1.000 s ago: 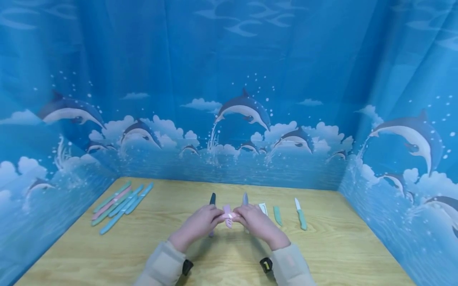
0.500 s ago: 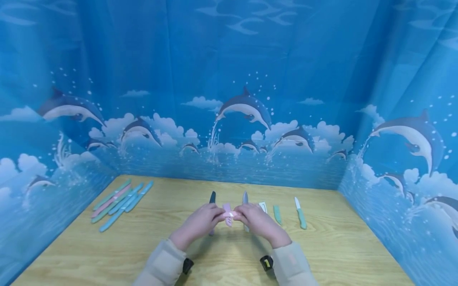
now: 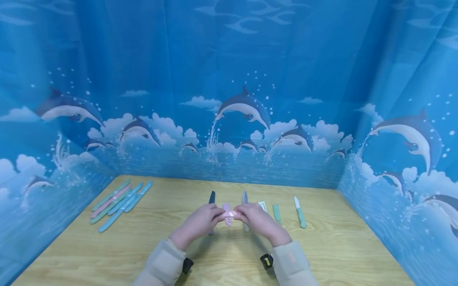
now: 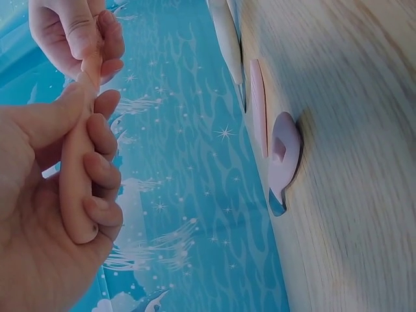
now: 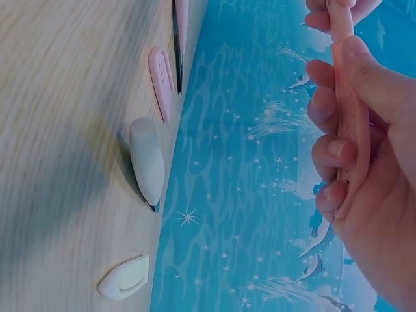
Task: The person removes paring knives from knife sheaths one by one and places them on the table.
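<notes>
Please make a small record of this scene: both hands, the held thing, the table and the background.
Left grip: holds the rounded end of a long pink item
Right grip: holds its other end
Held item: above the table, no blade visible
Table centre: dark-bladed knife, pink cover, silver-bladed knife
Table right: white cover, green cover, green-handled knife
Table left: group of long green, pink and blue items
Background: blue dolphin-print backdrop
</notes>
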Demonstrator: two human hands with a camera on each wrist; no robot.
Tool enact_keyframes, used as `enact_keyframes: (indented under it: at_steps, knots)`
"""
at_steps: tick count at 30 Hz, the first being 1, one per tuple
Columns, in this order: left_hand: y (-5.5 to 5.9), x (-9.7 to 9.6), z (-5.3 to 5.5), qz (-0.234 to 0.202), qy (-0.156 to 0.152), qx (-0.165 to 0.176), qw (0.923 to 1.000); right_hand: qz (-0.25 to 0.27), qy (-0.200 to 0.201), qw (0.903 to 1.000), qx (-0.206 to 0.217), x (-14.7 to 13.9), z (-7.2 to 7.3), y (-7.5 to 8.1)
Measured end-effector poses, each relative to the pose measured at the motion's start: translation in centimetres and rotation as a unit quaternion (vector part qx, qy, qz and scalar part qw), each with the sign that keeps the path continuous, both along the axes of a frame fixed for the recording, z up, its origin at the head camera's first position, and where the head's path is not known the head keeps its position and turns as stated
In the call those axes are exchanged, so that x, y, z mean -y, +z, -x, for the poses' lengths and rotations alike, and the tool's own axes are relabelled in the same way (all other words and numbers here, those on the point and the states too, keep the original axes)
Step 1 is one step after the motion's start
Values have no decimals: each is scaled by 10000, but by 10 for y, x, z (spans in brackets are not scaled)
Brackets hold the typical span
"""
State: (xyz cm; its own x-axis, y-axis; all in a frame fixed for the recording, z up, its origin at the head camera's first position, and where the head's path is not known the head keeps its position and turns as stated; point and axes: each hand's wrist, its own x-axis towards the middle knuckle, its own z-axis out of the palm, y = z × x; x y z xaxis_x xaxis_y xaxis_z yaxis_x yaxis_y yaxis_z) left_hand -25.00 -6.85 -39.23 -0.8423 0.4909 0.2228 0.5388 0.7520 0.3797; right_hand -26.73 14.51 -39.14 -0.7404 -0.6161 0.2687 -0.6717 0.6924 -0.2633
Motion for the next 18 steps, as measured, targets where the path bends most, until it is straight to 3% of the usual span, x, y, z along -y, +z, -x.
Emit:
enact_keyframes:
  at_steps: [18]
  knots:
    - [0, 1, 0, 8, -44, 68, 10000, -5, 55, 9999, 140, -1, 0, 0]
